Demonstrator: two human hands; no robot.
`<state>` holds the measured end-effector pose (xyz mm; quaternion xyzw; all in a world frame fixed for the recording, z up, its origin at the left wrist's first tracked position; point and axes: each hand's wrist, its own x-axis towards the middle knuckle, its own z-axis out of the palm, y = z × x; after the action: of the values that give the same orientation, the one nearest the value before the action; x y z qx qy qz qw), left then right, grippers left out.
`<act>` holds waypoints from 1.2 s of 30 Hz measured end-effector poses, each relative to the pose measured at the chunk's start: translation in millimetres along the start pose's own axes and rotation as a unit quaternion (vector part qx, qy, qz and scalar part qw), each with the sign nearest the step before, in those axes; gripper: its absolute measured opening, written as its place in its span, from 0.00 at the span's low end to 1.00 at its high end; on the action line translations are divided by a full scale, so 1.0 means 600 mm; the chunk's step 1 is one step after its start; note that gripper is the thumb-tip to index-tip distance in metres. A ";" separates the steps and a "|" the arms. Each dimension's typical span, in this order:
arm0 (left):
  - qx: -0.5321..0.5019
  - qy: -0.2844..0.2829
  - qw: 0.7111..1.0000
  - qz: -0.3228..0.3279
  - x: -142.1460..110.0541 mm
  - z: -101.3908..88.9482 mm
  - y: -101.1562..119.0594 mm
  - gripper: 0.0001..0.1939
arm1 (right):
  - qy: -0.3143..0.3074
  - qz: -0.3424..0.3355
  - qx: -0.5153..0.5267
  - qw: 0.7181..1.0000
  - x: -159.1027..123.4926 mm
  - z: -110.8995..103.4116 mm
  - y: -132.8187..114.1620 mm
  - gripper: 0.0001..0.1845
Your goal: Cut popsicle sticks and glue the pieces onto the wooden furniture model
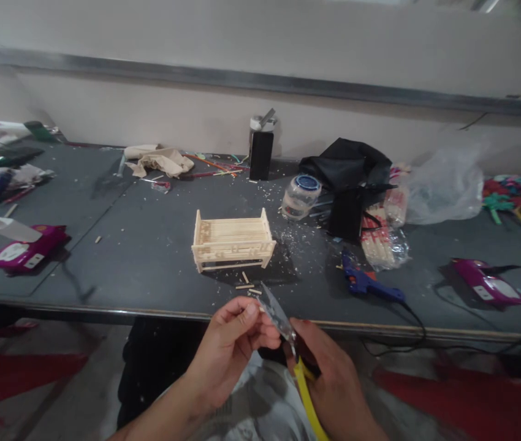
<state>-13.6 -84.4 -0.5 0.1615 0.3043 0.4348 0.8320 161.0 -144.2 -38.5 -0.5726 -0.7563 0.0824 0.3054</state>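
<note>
My left hand (224, 349) pinches what looks like a small pale piece (262, 309) beside the blades (277, 312); my right hand (336, 380) wraps the yellow-handled scissors (305, 395). Keep fingertips clear of the edges. The wooden frame (235, 251) stands on the worktop (145, 269), beyond both hands.

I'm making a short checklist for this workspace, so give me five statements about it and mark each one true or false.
1. The right hand holds a yellow-handled cutting tool. True.
2. The wooden frame is held in the left hand. False: it stands on the table.
3. The blue glue gun lies to the right of the wooden frame. True.
4. The blue-lidded jar is left of the wooden frame. False: it is to the right.
5. Small stick pieces lie near the wooden frame. True.
</note>
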 end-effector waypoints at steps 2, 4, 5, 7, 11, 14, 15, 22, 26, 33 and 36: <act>0.000 -0.002 1.000 -0.002 0.000 -0.002 0.000 0.08 | 0.003 -0.011 -0.011 1.000 0.003 -0.003 -0.002 0.24; -0.004 -0.009 1.000 -0.002 -0.001 -0.003 0.000 0.07 | -0.002 -0.017 -0.011 1.000 0.006 -0.007 -0.004 0.24; -0.007 -0.012 1.000 -0.002 -0.001 -0.004 0.000 0.07 | -0.006 -0.018 -0.007 1.000 0.007 -0.008 -0.005 0.24; -0.012 -0.014 1.000 -0.003 -0.002 -0.005 -0.001 0.06 | -0.018 -0.012 0.004 1.000 0.009 -0.012 -0.008 0.24; -0.014 -0.014 1.000 0.001 -0.004 -0.006 -0.003 0.06 | -0.034 -0.006 0.013 0.999 0.010 -0.016 -0.010 0.26; -0.010 -0.016 1.000 0.003 -0.005 -0.005 -0.004 0.07 | -0.037 -0.006 0.012 0.999 0.008 -0.016 -0.010 0.26; -0.008 -0.017 1.000 0.003 -0.005 -0.004 -0.004 0.07 | -0.036 -0.004 0.013 0.999 0.007 -0.016 -0.010 0.26; 0.031 0.004 1.000 0.003 -0.005 0.001 0.000 0.09 | -0.044 0.006 0.009 0.999 0.008 -0.014 -0.005 0.20; 0.078 0.034 0.996 0.032 -0.004 -0.002 0.012 0.09 | 0.010 0.091 -0.152 0.984 0.031 -0.030 0.043 0.16; 0.288 0.102 0.944 0.126 0.000 -0.011 0.028 0.10 | -0.039 0.049 -0.254 0.965 0.066 -0.064 0.123 0.21; 0.372 0.101 0.904 0.187 0.001 -0.016 0.033 0.09 | 0.014 0.017 -0.282 0.959 0.081 -0.078 0.083 0.17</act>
<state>-31.9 -72.6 2.8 0.4684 0.4905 0.4518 0.5795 220.0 -93.9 -7.0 -0.6492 -0.7347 -0.1370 0.1413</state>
